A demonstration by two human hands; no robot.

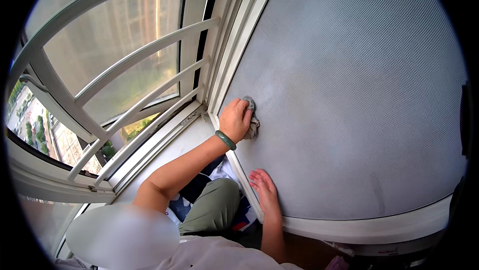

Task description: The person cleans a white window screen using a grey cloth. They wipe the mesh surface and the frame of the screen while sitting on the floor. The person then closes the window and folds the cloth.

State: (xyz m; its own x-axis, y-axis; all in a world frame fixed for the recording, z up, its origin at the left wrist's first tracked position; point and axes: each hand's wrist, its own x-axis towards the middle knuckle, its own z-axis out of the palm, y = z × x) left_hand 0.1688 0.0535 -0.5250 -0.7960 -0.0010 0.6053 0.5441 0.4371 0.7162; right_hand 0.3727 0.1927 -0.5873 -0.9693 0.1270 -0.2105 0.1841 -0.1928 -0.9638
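Note:
My left hand [235, 119], with a dark green bangle on its wrist, is closed on a crumpled grey cloth [252, 128]. It holds the cloth against the grey mesh of a window screen [336, 101], close to the screen's white frame [236, 171]. Lower down, my right hand [265, 191] is beside the same frame, its fingers apart and slightly bent, holding nothing. Whether its fingers touch the mesh I cannot tell.
White window bars [146, 53] and an opened glass pane stand at the left, with a window handle [34, 82] beside them. A white sill [164, 157] lies below. Clothing or fabric [224, 171] is near my bent knee, in green trousers [213, 206]. Outdoor ground shows far below.

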